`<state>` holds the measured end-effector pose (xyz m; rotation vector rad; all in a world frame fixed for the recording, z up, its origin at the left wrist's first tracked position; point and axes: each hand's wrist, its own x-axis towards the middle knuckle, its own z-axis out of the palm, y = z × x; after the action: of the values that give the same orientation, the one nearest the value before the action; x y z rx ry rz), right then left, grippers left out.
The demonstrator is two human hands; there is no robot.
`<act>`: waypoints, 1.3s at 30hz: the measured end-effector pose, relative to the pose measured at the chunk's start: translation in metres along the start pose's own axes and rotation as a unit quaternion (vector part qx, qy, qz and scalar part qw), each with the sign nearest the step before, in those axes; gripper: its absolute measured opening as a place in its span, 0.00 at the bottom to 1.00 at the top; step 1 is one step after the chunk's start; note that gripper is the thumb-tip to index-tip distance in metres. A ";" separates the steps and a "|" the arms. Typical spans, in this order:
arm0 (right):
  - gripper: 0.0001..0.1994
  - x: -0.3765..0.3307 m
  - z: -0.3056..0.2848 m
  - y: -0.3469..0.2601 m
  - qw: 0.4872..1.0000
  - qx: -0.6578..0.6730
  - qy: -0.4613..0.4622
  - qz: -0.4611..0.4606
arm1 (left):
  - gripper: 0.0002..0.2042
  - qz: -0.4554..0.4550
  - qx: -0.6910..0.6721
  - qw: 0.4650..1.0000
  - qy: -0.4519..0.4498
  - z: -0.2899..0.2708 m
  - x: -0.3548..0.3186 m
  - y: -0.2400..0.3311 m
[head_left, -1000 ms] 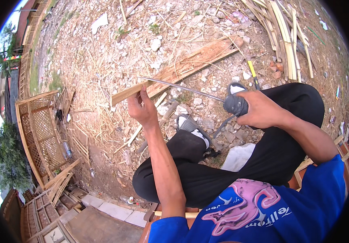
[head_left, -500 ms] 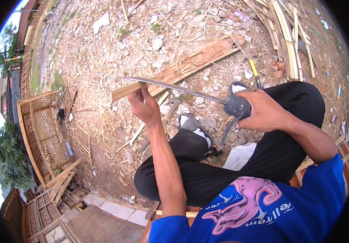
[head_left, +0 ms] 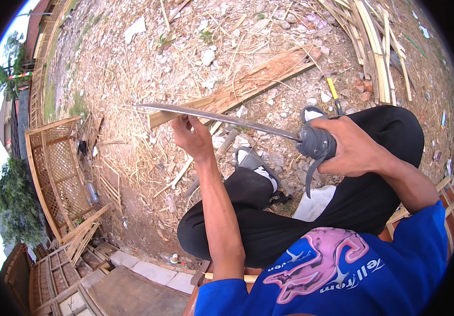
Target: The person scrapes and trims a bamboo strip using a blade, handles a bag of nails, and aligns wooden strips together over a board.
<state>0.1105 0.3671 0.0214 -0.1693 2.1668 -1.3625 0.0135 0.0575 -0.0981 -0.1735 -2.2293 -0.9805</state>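
Right hand (head_left: pixel 356 150) gripping knife (head_left: pixel 221 117) handle, left hand (head_left: pixel 192 138) closed on bamboo strip (head_left: pixel 182 113) under the knife blade, wooden plank (head_left: pixel 253 81) beyond the knife

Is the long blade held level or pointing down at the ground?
Roughly level: the long blade spans from the right hand to the left hand, above the ground.

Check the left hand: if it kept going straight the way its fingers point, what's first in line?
The left hand points up and away, fingertips already at the long blade. Just beyond lies the end of the wooden plank on the littered ground. Depth is unclear, so the plank may sit well below that line.
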 end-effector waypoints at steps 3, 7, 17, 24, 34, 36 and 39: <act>0.24 -0.002 -0.004 -0.010 0.999 0.024 -0.016 -0.017 | 0.11 -0.036 0.039 0.998 -0.038 -0.003 0.001 -0.006; 0.19 -0.005 -0.003 -0.016 0.995 0.077 0.002 -0.056 | 0.13 0.001 -0.022 0.999 -0.024 -0.003 0.000 -0.014; 0.20 -0.001 0.000 0.006 0.995 0.082 0.061 0.007 | 0.13 -0.082 -0.053 0.995 -0.011 -0.005 0.017 0.001; 0.18 -0.002 0.005 0.009 0.992 0.112 0.022 -0.045 | 0.14 -0.081 -0.059 0.995 -0.028 -0.001 0.020 0.007; 0.19 0.001 0.014 0.010 0.992 0.119 -0.003 -0.043 | 0.11 -0.094 -0.072 0.993 -0.026 0.002 0.020 0.006; 0.20 0.003 0.014 0.007 0.994 0.109 -0.008 -0.033 | 0.11 -0.106 -0.077 0.991 -0.036 0.001 0.018 0.004; 0.20 0.007 0.014 0.006 0.996 0.094 -0.010 -0.004 | 0.10 -0.098 -0.101 0.990 -0.027 0.000 0.015 0.004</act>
<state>0.1135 0.3561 0.0090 -0.1193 2.0099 -1.5525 0.0035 0.0588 -0.0860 -0.0729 -2.2253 -1.3222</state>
